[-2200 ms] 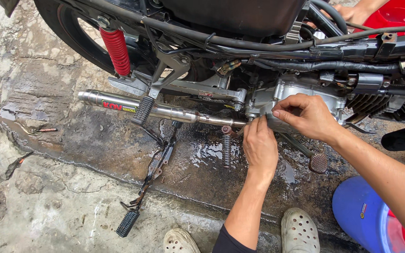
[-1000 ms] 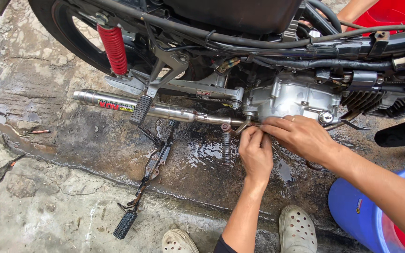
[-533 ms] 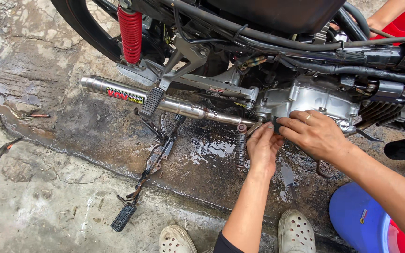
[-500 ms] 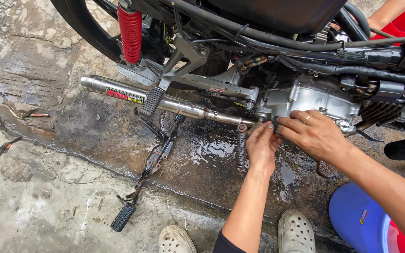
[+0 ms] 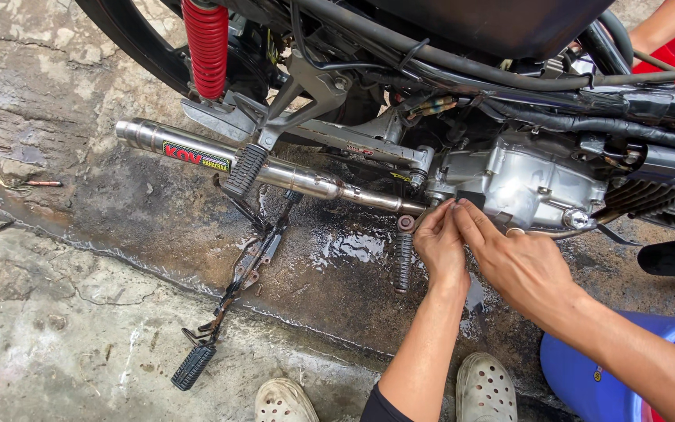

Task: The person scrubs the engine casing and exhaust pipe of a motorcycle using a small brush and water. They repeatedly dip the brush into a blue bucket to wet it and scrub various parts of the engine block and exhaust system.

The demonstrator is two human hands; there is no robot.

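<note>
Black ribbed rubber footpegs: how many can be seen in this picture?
3. One black ribbed rubber footpeg hangs by the chrome exhaust pipe; one lies left of the left hand; one on the concrete ground. Others may be hidden.

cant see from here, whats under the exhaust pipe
Under the exhaust pipe: wet, oily concrete, a puddle and a detached footrest bar. Both hands cover its front joint.

long silver exhaust pipe: polished metal, glossy
grey engine casing: cast metal, dull sheen
red coil shock spring: glossy painted metal
black ribbed footpeg: matt rubber
grey concrete floor: rough, cracked (wet, dark patch under engine)
blue plastic bucket: smooth
</note>
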